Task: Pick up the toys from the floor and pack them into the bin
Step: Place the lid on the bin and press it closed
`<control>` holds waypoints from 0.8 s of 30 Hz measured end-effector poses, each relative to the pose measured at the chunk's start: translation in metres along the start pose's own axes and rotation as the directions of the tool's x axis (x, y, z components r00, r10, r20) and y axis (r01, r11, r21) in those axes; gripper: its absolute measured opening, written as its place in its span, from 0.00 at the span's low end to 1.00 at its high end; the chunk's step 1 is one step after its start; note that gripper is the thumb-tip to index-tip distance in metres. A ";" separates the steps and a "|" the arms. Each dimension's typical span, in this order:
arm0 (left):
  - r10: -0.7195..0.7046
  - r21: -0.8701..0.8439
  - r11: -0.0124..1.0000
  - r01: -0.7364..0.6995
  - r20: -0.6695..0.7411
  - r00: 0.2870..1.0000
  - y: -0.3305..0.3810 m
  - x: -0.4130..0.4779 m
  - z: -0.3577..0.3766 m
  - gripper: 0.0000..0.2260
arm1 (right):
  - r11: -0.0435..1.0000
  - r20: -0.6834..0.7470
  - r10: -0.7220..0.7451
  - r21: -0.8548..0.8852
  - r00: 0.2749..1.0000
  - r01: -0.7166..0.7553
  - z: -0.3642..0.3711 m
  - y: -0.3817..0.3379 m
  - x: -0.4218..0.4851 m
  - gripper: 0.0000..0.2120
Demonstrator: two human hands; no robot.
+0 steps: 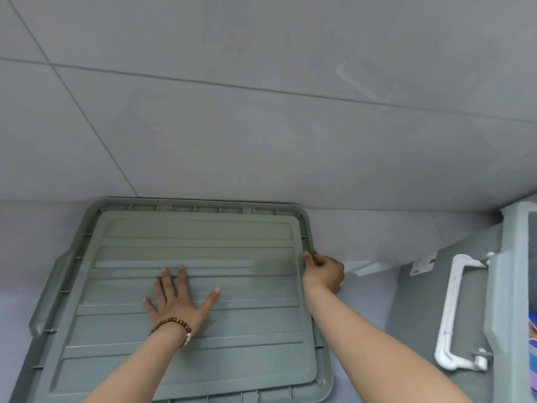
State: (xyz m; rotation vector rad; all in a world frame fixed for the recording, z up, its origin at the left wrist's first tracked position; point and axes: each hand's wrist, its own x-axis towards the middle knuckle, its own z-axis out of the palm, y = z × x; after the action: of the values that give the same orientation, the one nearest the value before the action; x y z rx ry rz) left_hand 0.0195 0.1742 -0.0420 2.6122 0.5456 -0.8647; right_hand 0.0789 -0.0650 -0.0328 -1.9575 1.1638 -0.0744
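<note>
- The left hand lies flat and open on the grey lid, palm down, fingers spread over its ridged middle panel; a brown beaded bracelet circles that wrist
- The right hand is curled at the lid's right edge, fingers closed on the rim there; something small and dark green shows at the fingertips, too small to tell what it is
- The lid lies face-up with its ribbed underside showing; it rests on the floor, its far edge close to a grout line, its near edge running out of view at the bottom
- The bin stands at the right edge of the view, well apart from the lid; only its grey-green side and rim show, with a white handle hanging on the side and a white label above it
- Bright colours, blue and pink, show inside the bin at the far right; whether these are toys cannot be told
- The floor is of large pale grey tiles
</note>
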 end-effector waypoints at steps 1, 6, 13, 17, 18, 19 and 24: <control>-0.006 0.018 1.000 0.005 0.003 1.000 0.002 -0.001 -0.002 0.43 | 0.995 0.016 0.009 0.096 1.000 -0.011 -0.002 -0.005 -0.002 0.08; 0.185 0.024 0.983 -0.184 -0.027 0.982 0.055 -0.036 -0.032 0.37 | 0.823 0.286 -0.049 0.554 0.957 -0.123 -0.054 -0.080 -0.043 0.05; 0.559 -0.225 0.781 -0.582 -0.163 0.813 0.196 -0.131 -0.116 0.23 | 0.718 0.343 -0.275 0.694 0.898 -0.045 -0.238 -0.154 -0.060 0.04; 0.704 -0.304 0.650 -0.697 -0.105 0.702 0.273 -0.218 -0.105 0.21 | 0.807 0.262 -0.229 0.589 0.937 0.033 -0.353 -0.115 -0.040 0.03; 0.732 -0.322 0.635 -0.702 -0.040 0.680 0.288 -0.241 -0.093 0.23 | 0.837 0.250 -0.185 0.547 0.950 0.018 -0.378 -0.096 -0.033 0.04; 0.751 -0.329 0.630 -0.703 0.028 0.660 0.301 -0.262 -0.080 0.26 | 0.863 0.242 -0.128 0.505 0.962 -0.012 -0.400 -0.074 -0.025 0.04; 0.785 0.117 0.604 -0.789 0.089 0.614 0.323 -0.318 -0.016 0.34 | 0.901 0.201 0.174 0.363 0.964 -0.238 -0.458 0.041 0.016 0.11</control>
State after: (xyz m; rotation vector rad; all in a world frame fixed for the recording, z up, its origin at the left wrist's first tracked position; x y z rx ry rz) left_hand -0.0617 -0.1799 0.2302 2.5279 -0.7080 -0.6236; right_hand -0.1395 -0.3719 0.2311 -1.4584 1.1435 -0.0263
